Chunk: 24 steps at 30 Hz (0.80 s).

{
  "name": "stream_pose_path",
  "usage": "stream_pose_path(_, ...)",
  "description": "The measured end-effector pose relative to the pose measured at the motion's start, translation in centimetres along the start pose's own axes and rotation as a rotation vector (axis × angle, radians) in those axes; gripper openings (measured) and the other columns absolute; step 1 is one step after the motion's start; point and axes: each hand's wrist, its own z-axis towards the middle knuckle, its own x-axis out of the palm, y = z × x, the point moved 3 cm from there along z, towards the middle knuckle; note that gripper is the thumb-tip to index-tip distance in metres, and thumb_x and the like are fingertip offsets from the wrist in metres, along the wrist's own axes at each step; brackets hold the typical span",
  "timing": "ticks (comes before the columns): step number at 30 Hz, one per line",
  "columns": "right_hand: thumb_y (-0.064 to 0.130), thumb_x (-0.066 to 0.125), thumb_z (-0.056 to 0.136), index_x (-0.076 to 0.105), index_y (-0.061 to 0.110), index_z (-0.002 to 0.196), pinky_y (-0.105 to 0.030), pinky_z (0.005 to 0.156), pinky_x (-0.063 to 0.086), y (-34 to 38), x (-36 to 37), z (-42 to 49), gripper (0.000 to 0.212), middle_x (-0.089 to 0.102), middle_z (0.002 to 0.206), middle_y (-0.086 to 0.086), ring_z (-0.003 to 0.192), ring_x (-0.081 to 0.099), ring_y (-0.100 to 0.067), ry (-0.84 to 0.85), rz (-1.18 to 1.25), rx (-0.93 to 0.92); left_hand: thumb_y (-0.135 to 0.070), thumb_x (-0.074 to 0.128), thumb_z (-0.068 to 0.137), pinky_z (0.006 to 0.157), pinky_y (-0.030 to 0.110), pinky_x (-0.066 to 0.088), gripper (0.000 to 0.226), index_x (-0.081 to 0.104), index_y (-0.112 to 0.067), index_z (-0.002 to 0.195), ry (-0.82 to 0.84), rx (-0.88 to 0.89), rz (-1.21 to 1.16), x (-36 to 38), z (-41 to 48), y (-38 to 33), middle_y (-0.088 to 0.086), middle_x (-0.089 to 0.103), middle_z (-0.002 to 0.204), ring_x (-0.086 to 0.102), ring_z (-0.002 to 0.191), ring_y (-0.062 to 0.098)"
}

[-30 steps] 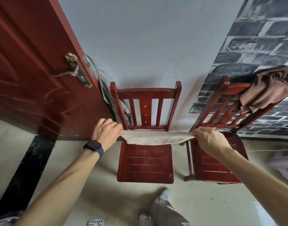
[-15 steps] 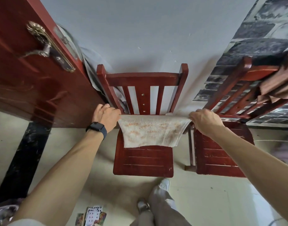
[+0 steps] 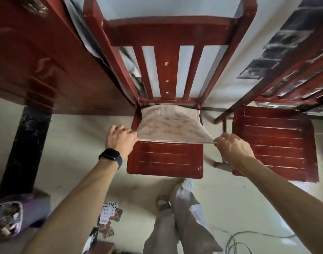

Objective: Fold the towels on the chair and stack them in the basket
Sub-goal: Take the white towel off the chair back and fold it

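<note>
A beige towel (image 3: 170, 125) with a faded orange pattern lies spread over the back half of the red wooden chair's seat (image 3: 165, 162). My left hand (image 3: 120, 139) pinches its near left corner, and my right hand (image 3: 234, 148) pinches its near right corner, so the front edge is stretched taut just above the seat. The far edge of the towel lies against the chair's slatted back. A purple basket (image 3: 8, 219) with patterned cloth inside sits on the floor at the lower left.
A second red chair (image 3: 275, 142) stands close on the right. A dark red door (image 3: 38, 57) leans open on the left. Playing cards (image 3: 109, 215) and a cable (image 3: 235, 241) lie on the floor by my feet (image 3: 177, 198).
The towel hung down from my raised hands before; both hands have come down and toward me, laying it flat on the seat. My view has moved closer and lower.
</note>
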Motion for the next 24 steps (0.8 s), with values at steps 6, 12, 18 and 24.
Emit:
stream_pose_path(6, 0.035, 0.048, 0.100, 0.070, 0.032, 0.109, -0.037, 0.078, 0.055, 1.4, 12.4, -4.7, 0.024, 0.065, 0.114, 0.001, 0.107, 0.062, -0.025, 0.178, 0.128, 0.074, -0.026, 0.077, 0.075, 0.081, 0.037, 0.037, 0.008, 0.069, -0.023, 0.074, 0.201, -0.013, -0.051, 11.4, -7.0, -3.1, -0.006, 0.067, 0.073, 0.060, 0.080, 0.023)
stream_pose_path(12, 0.029, 0.063, 0.095, 0.075, 0.027, 0.109, -0.039, 0.078, 0.056, 2.4, 16.8, -10.0, 0.018, 0.069, 0.113, 0.000, 0.098, 0.068, -0.030, 0.215, 0.334, 0.178, -0.031, 0.076, 0.081, 0.076, 0.036, 0.044, 0.007, 0.075, -0.024, 0.081, 0.291, 0.002, -0.282, 14.9, -12.2, -4.0, -0.002, 0.074, 0.082, 0.063, 0.082, 0.028)
stream_pose_path(18, 0.019, 0.074, 0.087, 0.076, 0.017, 0.092, -0.015, 0.066, 0.043, 1.3, 15.4, -7.5, 0.006, 0.072, 0.096, -0.001, 0.074, 0.067, -0.012, 0.072, 0.761, 0.441, -0.043, 0.077, 0.079, 0.073, 0.019, 0.047, 0.023, 0.076, -0.028, 0.096, 0.486, -0.361, -0.892, 14.0, -9.3, -1.6, -0.012, 0.074, 0.093, 0.067, 0.088, 0.007)
stream_pose_path(24, 0.037, 0.069, 0.089, 0.071, 0.023, 0.098, -0.036, 0.087, 0.054, 0.0, 13.7, -0.6, 0.016, 0.074, 0.096, 0.002, 0.094, 0.070, -0.018, -0.035, 1.068, 0.533, -0.027, 0.080, 0.080, 0.080, 0.021, 0.049, 0.016, 0.074, -0.025, 0.094, 0.391, -0.606, -1.436, 13.3, -1.8, -0.1, -0.009, 0.075, 0.094, 0.068, 0.094, 0.006)
